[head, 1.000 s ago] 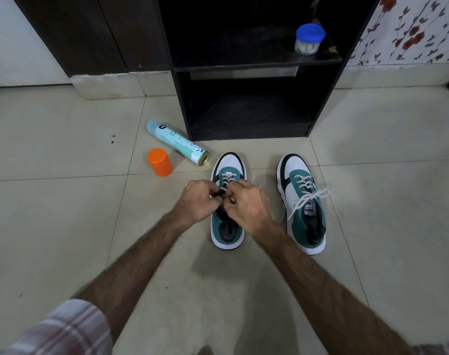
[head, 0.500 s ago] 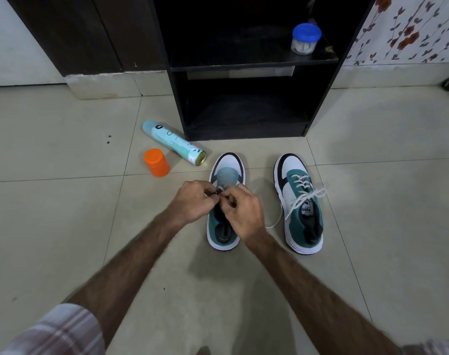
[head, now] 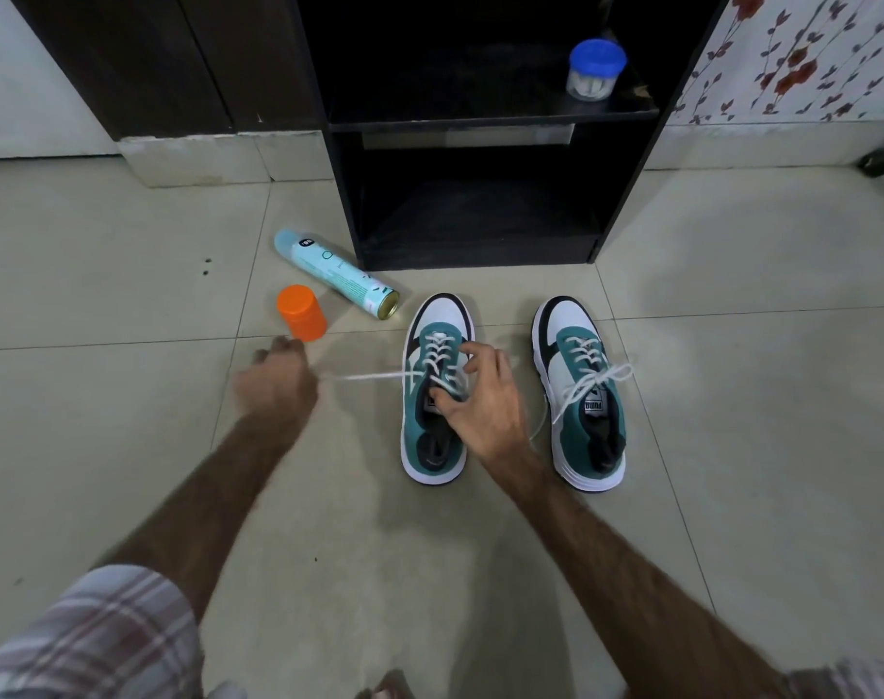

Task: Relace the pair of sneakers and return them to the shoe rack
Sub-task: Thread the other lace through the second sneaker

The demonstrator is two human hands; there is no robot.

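The one word that can be read is "PUMA", in dark letters on the white tongue label (head: pixel 595 407) of the right-hand sneaker (head: pixel 582 396), toward 3 o'clock from the middle of the view. The aerosol can (head: pixel 336 273) lying on the floor toward 10 o'clock carries a small dark round logo near its capless end and faint print along its side, too small to make out.

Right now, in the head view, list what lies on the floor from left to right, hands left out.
Orange cap → spray can, lying on its side → left sneaker, lace pulled out sideways → right sneaker, its lace tied.
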